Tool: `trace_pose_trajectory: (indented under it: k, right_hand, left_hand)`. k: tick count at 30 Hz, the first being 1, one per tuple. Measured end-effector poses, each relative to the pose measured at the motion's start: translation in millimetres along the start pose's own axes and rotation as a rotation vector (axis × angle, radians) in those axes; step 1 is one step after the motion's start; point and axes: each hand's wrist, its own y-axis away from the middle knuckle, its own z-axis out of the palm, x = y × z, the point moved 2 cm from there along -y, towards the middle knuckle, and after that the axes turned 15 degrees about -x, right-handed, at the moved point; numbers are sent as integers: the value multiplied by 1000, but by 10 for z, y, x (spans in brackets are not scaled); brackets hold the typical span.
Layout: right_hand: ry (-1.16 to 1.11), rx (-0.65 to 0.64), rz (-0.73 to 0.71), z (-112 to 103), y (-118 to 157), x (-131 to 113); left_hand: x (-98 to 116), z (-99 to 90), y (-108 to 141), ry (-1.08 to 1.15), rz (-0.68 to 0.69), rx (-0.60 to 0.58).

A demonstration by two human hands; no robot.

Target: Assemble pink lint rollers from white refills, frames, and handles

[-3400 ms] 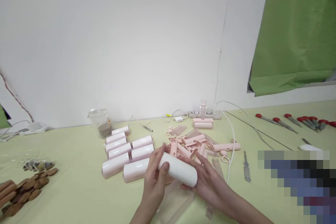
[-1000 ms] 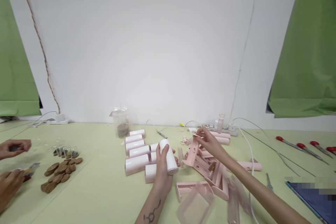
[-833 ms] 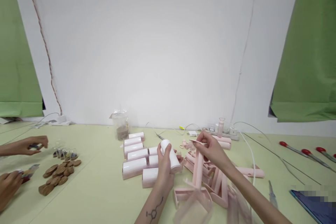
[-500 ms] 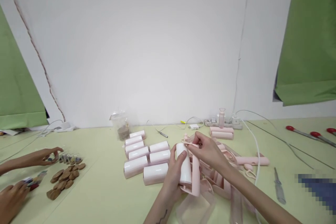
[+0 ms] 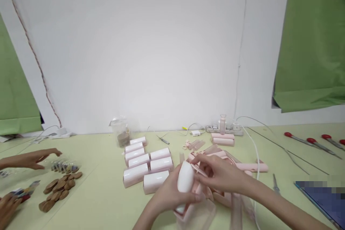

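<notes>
My left hand (image 5: 167,194) is wrapped around a lint roller, its glossy white roll (image 5: 185,176) tilted with the top end toward the wall. The pink holder beside the roll is mostly covered by my hands. At the roll's upper right, my right hand (image 5: 222,172) has its fingers curled with thumb and forefinger on a pink part of the lint roller; the exact contact is partly hidden. Beneath and right of my hands lies a heap of pink plastic parts (image 5: 223,198). Several white rolls (image 5: 156,180) lie in rows left of my left hand.
On the left, another person's hands (image 5: 32,159) work near round brown pieces (image 5: 58,188). Farther back are a clear bag (image 5: 121,134) and a power strip (image 5: 238,132). A white cable (image 5: 256,158) crosses right of the heap, toward a screwdriver (image 5: 275,184), red-ended tools (image 5: 302,138) and a tablet (image 5: 320,201).
The lint roller has turned in my left hand, so the holder shows less. My right hand has moved down slightly, and small pink strap pieces behind it are now visible. The view has shifted.
</notes>
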Motion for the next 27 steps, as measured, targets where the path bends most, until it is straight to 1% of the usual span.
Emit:
trace_pose_trajectory:
  k: [2, 4, 6, 8, 10, 11, 13, 15, 19, 22, 25, 27]
  right_hand:
    - [116, -30, -27, -3, 136, -87]
    - [298, -60, -45, 18, 245, -194]
    - [462, -127, -64, 64, 327, -295]
    - [532, -212, -92, 124, 393, -372]
    - [529, -263, -104, 181, 444, -412]
    - [520, -276, -109, 207, 463, -419]
    - [498, -282, -122, 250, 486, -417]
    - [470, -264, -141, 276, 489, -402]
    - [395, -219, -183, 288, 466, -387]
    - [372, -221, -201, 293, 455, -408]
    - [324, -241, -200, 296, 465, -442]
    - [288, -249, -211, 274, 489, -462]
  left_hand:
    - [73, 15, 94, -131, -31, -33]
    - [155, 47, 191, -208, -52, -66]
    - [241, 88, 283, -251, -41, -141]
    - [317, 124, 368, -264, -10, -226]
    - [379, 147, 446, -259, 21, -253]
    - [406, 155, 480, -254, 33, -241]
    - [459, 172, 534, -248, 50, -207]
    - [505, 190, 559, -260, 39, -196]
    - [552, 208, 530, -359, -38, -294]
    - [554, 203, 487, -443, -66, -368]
    - [583, 224, 475, -472, -41, -415]
    - [623, 249, 491, -471, -8, -411]
